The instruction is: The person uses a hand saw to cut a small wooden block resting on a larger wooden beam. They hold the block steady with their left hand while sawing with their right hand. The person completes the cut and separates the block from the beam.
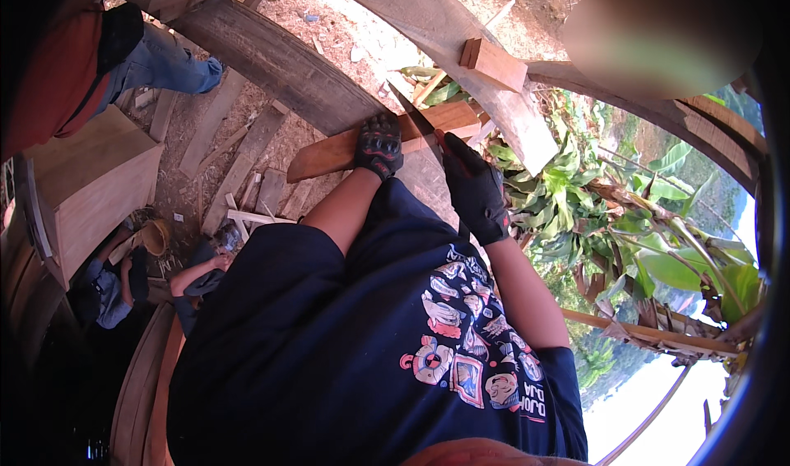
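In a black padded glove, my left hand (380,146) is closed over a reddish-brown wooden beam (324,157) and presses on its top. My right hand (475,188), gloved in black too, grips the handle of a handsaw (422,124). The saw's dark, tapering blade points away to the upper left and crosses the beam to the right of my left hand. Whether its teeth have cut into the wood cannot be made out. Part of the saw handle is hidden by my right fingers.
Beyond the beam, a wide plank (271,57) slants across. A wood block (495,63) rests on a curved board (525,130). Leafy plants (559,194) grow at right. A person in jeans (160,57) stands upper left; other people sit lower left near wood scraps.
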`<act>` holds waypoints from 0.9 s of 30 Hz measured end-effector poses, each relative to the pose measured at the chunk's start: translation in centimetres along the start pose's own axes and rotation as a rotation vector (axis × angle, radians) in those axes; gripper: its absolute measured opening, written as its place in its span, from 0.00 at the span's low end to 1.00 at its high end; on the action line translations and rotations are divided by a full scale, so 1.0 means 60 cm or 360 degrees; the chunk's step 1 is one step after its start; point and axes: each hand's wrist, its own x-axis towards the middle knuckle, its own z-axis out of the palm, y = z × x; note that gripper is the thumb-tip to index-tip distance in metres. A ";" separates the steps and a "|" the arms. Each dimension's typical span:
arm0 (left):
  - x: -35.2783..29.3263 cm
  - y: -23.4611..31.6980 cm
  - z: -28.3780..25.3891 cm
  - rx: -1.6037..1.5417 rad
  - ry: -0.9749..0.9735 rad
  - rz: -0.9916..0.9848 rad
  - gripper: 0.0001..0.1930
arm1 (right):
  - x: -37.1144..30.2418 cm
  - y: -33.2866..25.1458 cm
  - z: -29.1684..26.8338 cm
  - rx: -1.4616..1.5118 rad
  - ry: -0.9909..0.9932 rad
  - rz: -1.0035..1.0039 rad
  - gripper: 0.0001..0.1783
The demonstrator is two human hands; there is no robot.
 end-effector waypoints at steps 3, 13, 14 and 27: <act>0.000 0.000 0.017 0.0066 0.0095 -0.0012 0.34 | -0.035 -0.027 -0.019 0.0013 0.0012 -0.0003 0.21; 0.004 0.003 0.022 0.0075 0.0187 0.0059 0.33 | 0.066 0.039 0.057 -0.0069 0.0079 -0.0141 0.20; 0.004 -0.001 0.025 0.0083 0.0201 0.0048 0.33 | 0.061 0.034 0.057 -0.0036 0.0068 -0.0155 0.19; -0.004 0.009 -0.027 0.0029 -0.0028 -0.0032 0.33 | 0.038 0.020 0.048 0.0065 0.0013 -0.0088 0.20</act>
